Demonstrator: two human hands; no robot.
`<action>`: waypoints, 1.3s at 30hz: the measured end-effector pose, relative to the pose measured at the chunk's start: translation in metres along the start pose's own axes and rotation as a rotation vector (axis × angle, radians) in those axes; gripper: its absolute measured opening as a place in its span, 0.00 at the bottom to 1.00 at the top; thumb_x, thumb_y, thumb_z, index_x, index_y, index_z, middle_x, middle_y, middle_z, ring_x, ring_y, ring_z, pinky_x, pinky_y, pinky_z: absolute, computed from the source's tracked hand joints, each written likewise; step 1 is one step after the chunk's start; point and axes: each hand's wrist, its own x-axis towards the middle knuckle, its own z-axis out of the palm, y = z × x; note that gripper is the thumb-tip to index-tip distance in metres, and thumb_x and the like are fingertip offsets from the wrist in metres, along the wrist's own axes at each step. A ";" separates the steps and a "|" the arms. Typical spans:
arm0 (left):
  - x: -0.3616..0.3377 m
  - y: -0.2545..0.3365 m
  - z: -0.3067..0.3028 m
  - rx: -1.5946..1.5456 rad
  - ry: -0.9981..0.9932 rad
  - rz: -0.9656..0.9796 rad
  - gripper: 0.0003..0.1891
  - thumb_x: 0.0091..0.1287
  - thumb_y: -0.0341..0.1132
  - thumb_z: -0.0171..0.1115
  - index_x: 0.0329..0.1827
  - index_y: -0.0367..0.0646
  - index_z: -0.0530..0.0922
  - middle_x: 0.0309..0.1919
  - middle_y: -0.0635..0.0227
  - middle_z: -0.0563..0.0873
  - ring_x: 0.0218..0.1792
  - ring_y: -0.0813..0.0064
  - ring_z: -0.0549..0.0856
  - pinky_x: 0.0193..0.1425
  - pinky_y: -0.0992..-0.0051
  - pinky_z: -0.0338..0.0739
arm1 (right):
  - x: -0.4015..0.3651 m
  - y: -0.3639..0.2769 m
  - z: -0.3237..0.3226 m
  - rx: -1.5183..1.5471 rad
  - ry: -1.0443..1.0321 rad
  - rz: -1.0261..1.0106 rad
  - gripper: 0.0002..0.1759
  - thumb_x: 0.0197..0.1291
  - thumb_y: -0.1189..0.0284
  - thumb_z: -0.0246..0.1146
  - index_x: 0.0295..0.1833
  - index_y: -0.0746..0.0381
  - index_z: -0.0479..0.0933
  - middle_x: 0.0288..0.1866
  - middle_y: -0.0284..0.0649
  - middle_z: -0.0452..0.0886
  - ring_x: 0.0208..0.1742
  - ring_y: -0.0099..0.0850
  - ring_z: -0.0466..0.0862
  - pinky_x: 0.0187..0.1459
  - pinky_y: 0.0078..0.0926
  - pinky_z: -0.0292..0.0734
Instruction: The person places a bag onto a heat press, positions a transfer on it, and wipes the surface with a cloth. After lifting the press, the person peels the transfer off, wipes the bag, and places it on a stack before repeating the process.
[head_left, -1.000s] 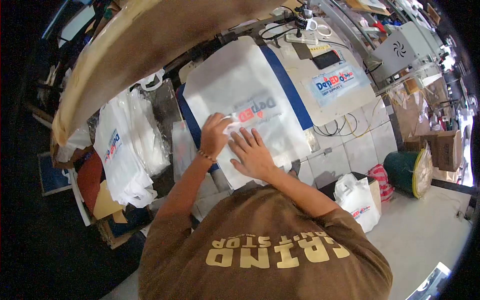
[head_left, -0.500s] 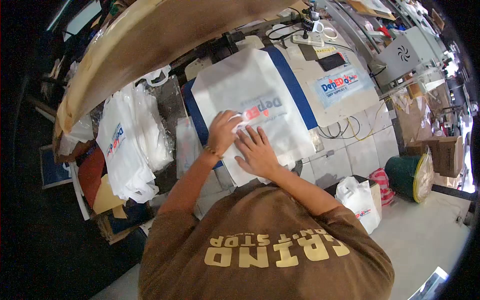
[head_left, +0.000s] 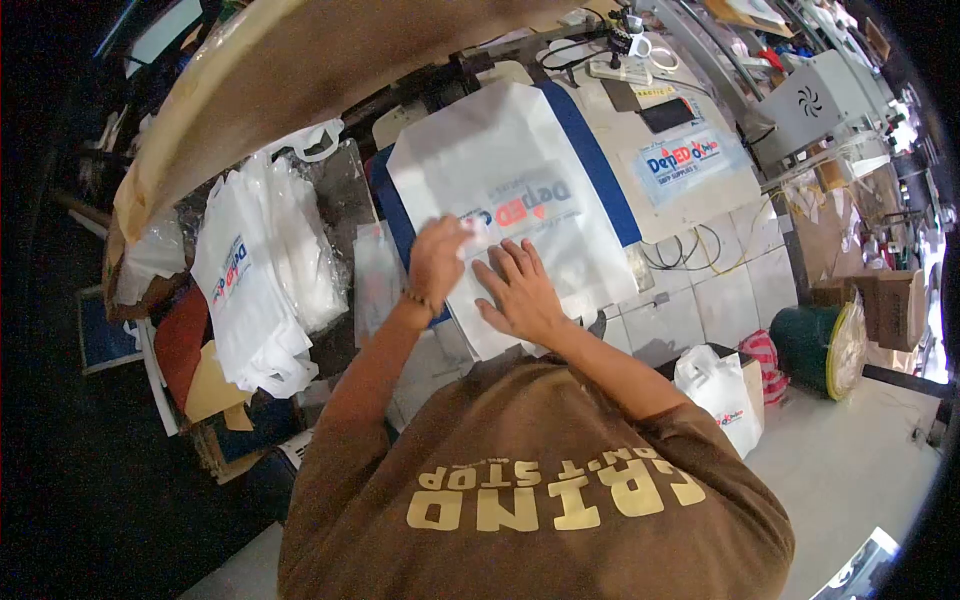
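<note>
A white bag (head_left: 455,140) with red and blue lettering lies flat over a blue-edged board (head_left: 590,150) in front of me. My left hand (head_left: 437,262), with a beaded bracelet at the wrist, is closed around a small white wad (head_left: 474,232), cloth or tissue, and rests it against the lettering. The wad is partly hidden and a little blurred. Just to the right, my right hand (head_left: 527,295) lies flat on the lower part of the bag, fingers spread, holding nothing.
Left of the board is a pile of printed white bags (head_left: 235,270). A phone (head_left: 667,115) and a blue printed sheet (head_left: 690,165) lie on the right-hand board. A brown curved panel (head_left: 330,75) hangs overhead. A grey machine (head_left: 815,105) and green drum (head_left: 805,350) stand right.
My left hand has shifted slightly up and left over the lettering with the white wad. My right hand stays flat in nearly the same place. The view has tilted slightly.
</note>
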 end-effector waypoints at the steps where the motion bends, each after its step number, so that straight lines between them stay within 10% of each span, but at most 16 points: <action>1: -0.014 0.003 -0.003 -0.001 -0.030 0.040 0.18 0.46 0.19 0.62 0.41 0.42 0.87 0.45 0.57 0.85 0.50 0.51 0.83 0.57 0.57 0.79 | 0.002 0.003 0.000 -0.005 0.003 -0.006 0.33 0.65 0.52 0.61 0.69 0.60 0.74 0.70 0.54 0.72 0.75 0.55 0.66 0.79 0.62 0.51; 39: -0.016 -0.035 -0.005 0.099 -0.068 0.007 0.13 0.47 0.22 0.65 0.38 0.42 0.85 0.35 0.60 0.84 0.43 0.53 0.84 0.47 0.56 0.77 | 0.003 0.005 0.000 -0.014 -0.004 -0.021 0.32 0.65 0.53 0.62 0.70 0.60 0.74 0.71 0.54 0.72 0.74 0.55 0.67 0.78 0.62 0.54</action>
